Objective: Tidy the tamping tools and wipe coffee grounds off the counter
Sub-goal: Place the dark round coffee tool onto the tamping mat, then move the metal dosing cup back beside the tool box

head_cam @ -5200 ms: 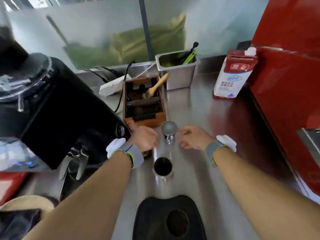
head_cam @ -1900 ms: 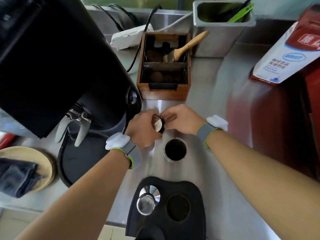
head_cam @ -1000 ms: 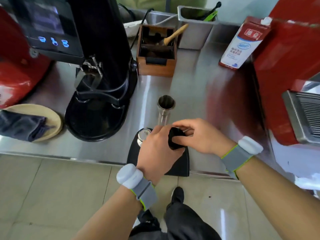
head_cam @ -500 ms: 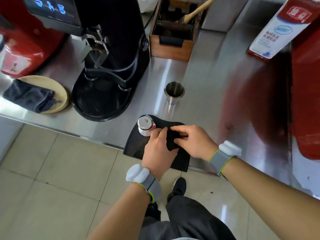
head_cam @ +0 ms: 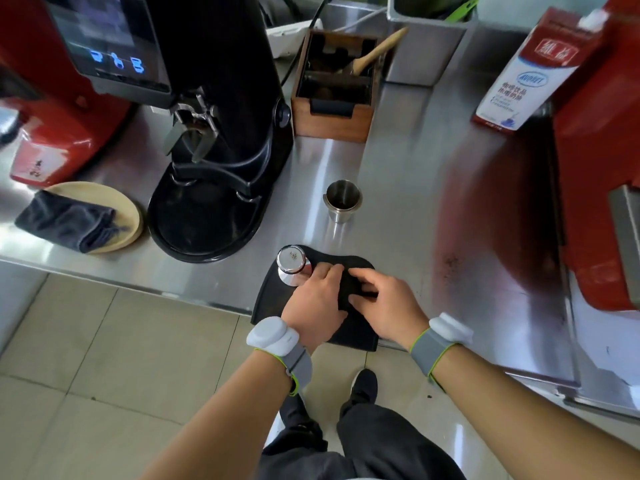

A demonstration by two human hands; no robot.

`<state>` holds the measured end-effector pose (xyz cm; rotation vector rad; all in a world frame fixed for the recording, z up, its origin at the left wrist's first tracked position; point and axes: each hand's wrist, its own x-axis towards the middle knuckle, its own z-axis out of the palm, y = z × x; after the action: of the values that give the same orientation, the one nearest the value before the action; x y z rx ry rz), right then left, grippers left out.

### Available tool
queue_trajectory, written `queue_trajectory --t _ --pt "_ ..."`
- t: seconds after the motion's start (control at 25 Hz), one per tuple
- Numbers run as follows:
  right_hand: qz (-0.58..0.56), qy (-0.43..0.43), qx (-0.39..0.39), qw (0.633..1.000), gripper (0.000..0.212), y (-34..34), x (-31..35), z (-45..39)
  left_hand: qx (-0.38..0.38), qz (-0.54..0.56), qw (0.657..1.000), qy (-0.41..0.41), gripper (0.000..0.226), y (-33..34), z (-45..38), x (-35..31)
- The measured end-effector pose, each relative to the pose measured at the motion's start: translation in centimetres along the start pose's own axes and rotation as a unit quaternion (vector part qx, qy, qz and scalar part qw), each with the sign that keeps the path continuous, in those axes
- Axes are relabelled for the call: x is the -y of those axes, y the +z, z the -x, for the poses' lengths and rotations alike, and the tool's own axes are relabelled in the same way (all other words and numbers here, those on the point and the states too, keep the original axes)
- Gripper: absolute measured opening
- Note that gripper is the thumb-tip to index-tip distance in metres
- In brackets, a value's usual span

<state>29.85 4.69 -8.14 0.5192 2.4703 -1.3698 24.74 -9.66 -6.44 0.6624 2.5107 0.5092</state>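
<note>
a shiny steel tamper (head_cam: 292, 265) is standing upright on the black tamping mat's (head_cam: 360, 332) far-left corner; dark coffee grounds (head_cam: 450, 268) are lying scattered right of it.

Tamper (head_cam: 292, 264) on mat (head_cam: 356, 332); cup (head_cam: 342, 204) behind; grinder (head_cam: 214, 140) left.

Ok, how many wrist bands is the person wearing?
2. One wrist band sits on the left wrist, just behind the left hand; the other wrist band is on the right wrist behind the right hand. None appear hidden.
</note>
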Motion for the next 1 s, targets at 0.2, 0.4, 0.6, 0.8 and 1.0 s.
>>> queue_trajectory --t 0.2,0.4,0.6,0.8,1.0 --pt "-0.067 0.05 -0.04 0.996 0.044 -1.3 0.5 -0.6 -0.06 0.033 0.993 0.097 0.052 -5.2 0.9 -1.2" --pt "-0.09 0.059 -0.077 0.991 0.044 -2.5 1.8 -3.6 -0.108 0.085 0.99 0.023 0.042 -11.7 -2.9 -0.1" --pt "-0.106 0.061 -0.103 0.987 0.058 -3.3 2.9 -9.3 -0.049 0.005 0.993 -0.103 0.051 -11.2 -8.9 1.1" --pt "-0.167 0.018 -0.085 0.982 0.043 -4.2 3.7 -12.9 -0.006 0.076 0.996 -0.041 0.04 -10.5 -13.7 0.9" --pt "-0.227 -0.004 -0.131 0.965 0.042 -9.5 3.2 -15.5 0.007 0.249 0.968 0.007 0.046 -10.7 -19.3 -1.5"
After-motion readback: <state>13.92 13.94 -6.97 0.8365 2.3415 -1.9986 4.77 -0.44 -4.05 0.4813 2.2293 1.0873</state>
